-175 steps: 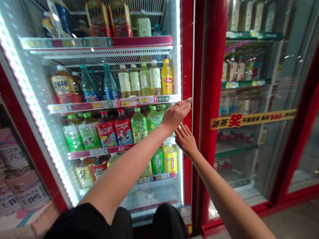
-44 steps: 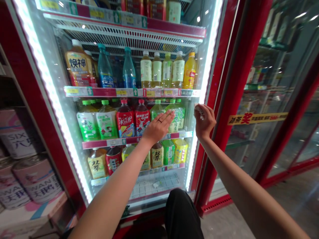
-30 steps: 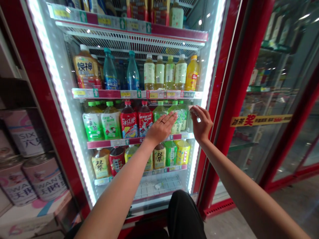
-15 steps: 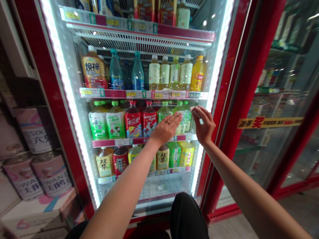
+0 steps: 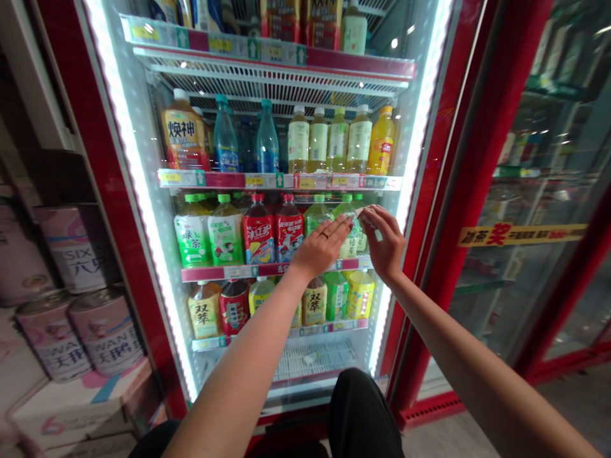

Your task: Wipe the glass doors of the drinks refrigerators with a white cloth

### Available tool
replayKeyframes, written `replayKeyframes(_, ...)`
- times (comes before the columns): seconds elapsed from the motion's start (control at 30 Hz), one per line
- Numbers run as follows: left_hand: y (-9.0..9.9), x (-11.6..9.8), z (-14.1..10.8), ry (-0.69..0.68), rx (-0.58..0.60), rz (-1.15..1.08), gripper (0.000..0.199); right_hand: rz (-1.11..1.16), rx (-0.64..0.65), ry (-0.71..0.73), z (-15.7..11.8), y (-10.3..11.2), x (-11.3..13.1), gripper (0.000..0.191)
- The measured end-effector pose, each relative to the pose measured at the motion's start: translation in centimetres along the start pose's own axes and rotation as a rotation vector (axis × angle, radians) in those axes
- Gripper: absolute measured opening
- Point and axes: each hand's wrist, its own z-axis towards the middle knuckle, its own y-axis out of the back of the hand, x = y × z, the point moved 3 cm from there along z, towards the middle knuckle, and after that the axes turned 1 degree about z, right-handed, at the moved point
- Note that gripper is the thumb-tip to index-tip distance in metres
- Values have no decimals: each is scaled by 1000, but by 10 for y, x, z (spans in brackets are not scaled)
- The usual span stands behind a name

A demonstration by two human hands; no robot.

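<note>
My left hand (image 5: pixel 323 247), with a ring on one finger, reaches toward the drink shelf. Its fingers are stretched out flat, the tips close to those of my right hand. My right hand (image 5: pixel 386 240) is bent at the fingers and pinches a small pale, crumpled piece (image 5: pixel 361 212), whose kind I cannot make out. Both hands are in front of the green-capped bottles (image 5: pixel 347 245) at the right end of the shelf, partly hiding them. Whether my left fingertips touch the pale piece or a bottle is unclear. Red-capped iced tea bottles (image 5: pixel 289 229) stand left of my left hand.
Bright light strips (image 5: pixel 128 159) edge the upright cooler on both sides. Bottles fill shelves above and below; a wire rack (image 5: pixel 329 356) lies at the bottom. Stacked cans (image 5: pixel 105 331) stand on boxes at left. A red-framed glass door (image 5: pixel 477 210) is at right.
My right hand has moved slightly left with the pale piece, closer to my left fingertips. My left hand keeps nearly the same place and flat shape; the view has shifted a little.
</note>
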Motion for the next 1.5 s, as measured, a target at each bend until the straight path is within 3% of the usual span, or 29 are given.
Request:
replayKeyframes(0.1, 3, -1, 1, -7, 28, 47, 66, -10, -25, -9, 6, 1, -5, 28)
replayKeyframes(0.27, 5, -1, 1, -13, -31, 69, 61, -7, -90, 18, 19, -9, -2, 28)
replayKeyframes(0.5, 5, -1, 1, -5, -35, 58, 62, 1, 13, 85, 8, -1, -3, 27)
replayKeyframes(0.73, 4, -1, 0, -9, -72, 89, 60, -4, -173, -12, 20, -12, -5, 28)
replayKeyframes(0.97, 7, -2, 0, -14, -71, 84, 55, -7, -3, 137, 10, -5, 1, 27)
replayKeyframes(1.1, 8, -2, 0, -5, -50, 64, 63, -12, -42, 70, 13, 1, -8, 26)
replayKeyframes(1.23, 7, -2, 0, -17, -80, 90, 58, 16, -112, 36, 24, -7, -5, 27)
replayKeyframes(1.5, 9, -2, 0, -16, -80, 76, 56, -31, 52, 124, 16, -2, 2, 26)
